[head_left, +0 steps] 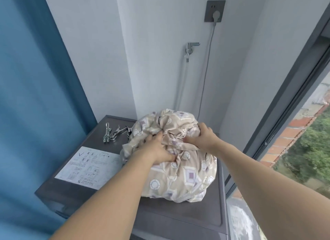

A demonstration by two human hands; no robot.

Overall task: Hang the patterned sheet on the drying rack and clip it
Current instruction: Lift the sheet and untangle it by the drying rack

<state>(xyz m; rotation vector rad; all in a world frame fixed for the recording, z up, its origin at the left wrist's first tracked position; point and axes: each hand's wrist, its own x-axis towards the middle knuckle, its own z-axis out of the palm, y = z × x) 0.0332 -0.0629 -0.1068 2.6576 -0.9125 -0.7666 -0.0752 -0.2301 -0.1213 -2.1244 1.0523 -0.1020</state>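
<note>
The patterned sheet [180, 175], beige with white circles and purple squares, lies bunched in a big ball on the dark grey top of a washing machine [171, 216]. My left hand [157, 150] grips folds on the ball's left top. Pressing into the upper right of the ball, my right hand [201, 136] is closed on the fabric. Several metal clips [114, 132] lie on the machine top just left of the sheet, partly hidden by it. No drying rack is in view.
A white instruction sticker [87, 166] covers the machine's left part. A blue curtain [35, 96] hangs at the left. On the wall behind are a socket with a plug [215, 11], a tap [191, 47] and a hose. A window frame [285, 100] runs along the right.
</note>
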